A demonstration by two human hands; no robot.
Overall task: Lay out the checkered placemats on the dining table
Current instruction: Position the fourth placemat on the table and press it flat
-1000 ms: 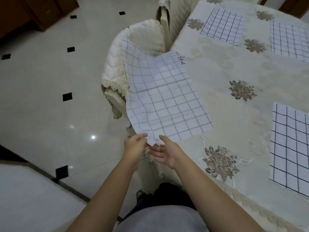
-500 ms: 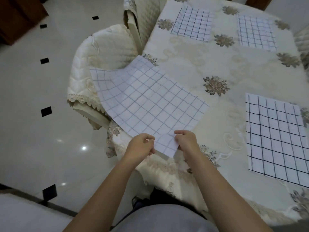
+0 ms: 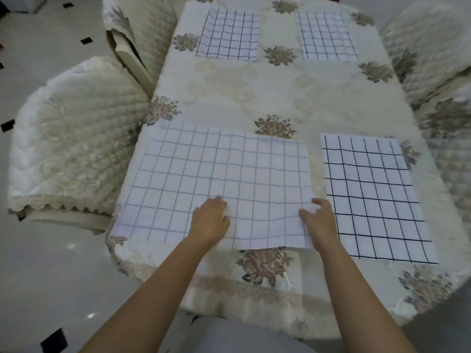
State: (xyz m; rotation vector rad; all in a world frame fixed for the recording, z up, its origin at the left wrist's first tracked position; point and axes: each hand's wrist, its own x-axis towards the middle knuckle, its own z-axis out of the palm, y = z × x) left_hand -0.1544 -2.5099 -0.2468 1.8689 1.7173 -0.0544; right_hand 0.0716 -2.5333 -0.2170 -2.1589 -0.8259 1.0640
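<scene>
Holds the placemat (image 3: 229, 169) flat on the table (image 3: 254, 93), at the near left corner beside a padded chair (image 3: 76, 138). Presses the left hand (image 3: 210, 221) palm down on the cloth's near middle, gripping nothing. Pinches the right edge, close to the near corner, with the right hand (image 3: 319, 221), thumb on top. Shows a darker-lined mat (image 3: 369, 194) just beside it on the right, and two far mats (image 3: 229, 34) at the other end.
</scene>
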